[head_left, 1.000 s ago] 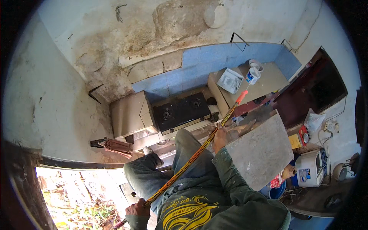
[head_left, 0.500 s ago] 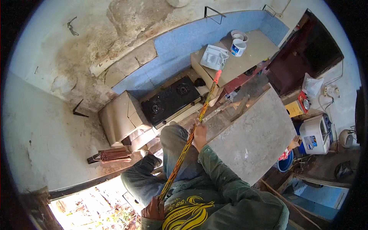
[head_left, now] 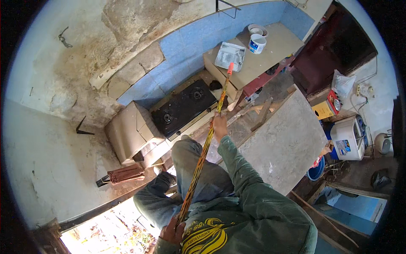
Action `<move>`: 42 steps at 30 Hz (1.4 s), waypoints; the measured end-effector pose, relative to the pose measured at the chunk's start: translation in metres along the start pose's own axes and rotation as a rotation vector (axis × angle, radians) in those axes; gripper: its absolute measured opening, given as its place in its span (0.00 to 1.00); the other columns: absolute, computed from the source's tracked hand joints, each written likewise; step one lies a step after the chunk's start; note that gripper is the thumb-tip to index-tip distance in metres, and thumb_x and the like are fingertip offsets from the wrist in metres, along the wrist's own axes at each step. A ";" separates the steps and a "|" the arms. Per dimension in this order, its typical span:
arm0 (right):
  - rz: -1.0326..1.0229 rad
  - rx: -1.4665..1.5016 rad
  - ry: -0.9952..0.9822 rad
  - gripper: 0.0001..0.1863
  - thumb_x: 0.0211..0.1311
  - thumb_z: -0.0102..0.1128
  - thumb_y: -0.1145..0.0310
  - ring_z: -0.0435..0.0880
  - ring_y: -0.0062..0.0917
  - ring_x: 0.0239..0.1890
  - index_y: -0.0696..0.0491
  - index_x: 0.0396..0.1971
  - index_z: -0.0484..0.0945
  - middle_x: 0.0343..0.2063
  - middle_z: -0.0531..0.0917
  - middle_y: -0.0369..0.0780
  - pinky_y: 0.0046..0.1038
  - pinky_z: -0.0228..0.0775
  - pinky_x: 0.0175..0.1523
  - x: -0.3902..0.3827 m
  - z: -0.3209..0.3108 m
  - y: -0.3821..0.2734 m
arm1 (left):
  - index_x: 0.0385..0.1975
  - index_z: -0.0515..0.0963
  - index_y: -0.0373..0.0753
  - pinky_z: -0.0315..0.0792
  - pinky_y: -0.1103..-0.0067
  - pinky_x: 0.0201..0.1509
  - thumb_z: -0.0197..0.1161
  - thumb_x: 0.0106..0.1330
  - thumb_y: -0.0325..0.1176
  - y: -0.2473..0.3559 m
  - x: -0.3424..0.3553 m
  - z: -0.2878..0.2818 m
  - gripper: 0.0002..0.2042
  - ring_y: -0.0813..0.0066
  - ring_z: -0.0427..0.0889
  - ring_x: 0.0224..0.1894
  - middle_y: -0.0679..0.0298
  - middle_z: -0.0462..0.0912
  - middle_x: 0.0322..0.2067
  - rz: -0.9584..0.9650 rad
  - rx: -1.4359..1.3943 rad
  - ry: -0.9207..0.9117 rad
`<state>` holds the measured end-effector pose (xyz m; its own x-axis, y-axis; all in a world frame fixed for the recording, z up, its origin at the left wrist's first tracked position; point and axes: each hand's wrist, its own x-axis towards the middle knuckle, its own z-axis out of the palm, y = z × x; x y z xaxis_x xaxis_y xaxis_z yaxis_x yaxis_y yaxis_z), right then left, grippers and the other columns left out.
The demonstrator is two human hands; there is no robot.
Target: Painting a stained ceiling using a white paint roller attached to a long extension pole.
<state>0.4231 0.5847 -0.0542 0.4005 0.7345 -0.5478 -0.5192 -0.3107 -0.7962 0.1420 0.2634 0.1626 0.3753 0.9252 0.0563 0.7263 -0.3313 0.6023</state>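
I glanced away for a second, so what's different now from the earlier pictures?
The pole's red tip has moved left, from right of the tray to overlapping its near edge in view. The camera view has shifted too. Nothing was let go: the left hand and right hand still grip the pole. The tray and tubs stayed put.

Kitchen, domestic in type, worn condition. Black two-burner stove point(head_left: 182, 106), set low between a tan counter block point(head_left: 118, 133) and a higher tan bench point(head_left: 281, 47). Blue wall tiles point(head_left: 190, 39) behind, with a bare patch towards the left. Plaster wall point(head_left: 133, 25) above, stained and flaking. On the bench: shallow tray point(head_left: 227, 51), white tubs point(head_left: 257, 44). Boxy white appliance point(head_left: 343, 136) at right, blue bucket point(head_left: 316, 170) near it.
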 end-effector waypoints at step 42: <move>0.016 0.045 -0.147 0.09 0.68 0.51 0.61 0.73 0.21 0.16 0.51 0.34 0.66 0.17 0.72 0.34 0.25 0.67 0.21 -0.053 0.002 0.004 | 0.52 0.70 0.35 0.74 0.64 0.30 0.55 0.67 0.41 -0.021 0.097 0.044 0.19 0.54 0.82 0.27 0.53 0.80 0.23 -0.534 -0.424 -0.283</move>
<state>0.3986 0.5457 -0.0280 0.2784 0.8112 -0.5142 -0.5597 -0.2981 -0.7732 0.1886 0.3516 0.1203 0.2091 0.8383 -0.5036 0.5879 0.3038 0.7497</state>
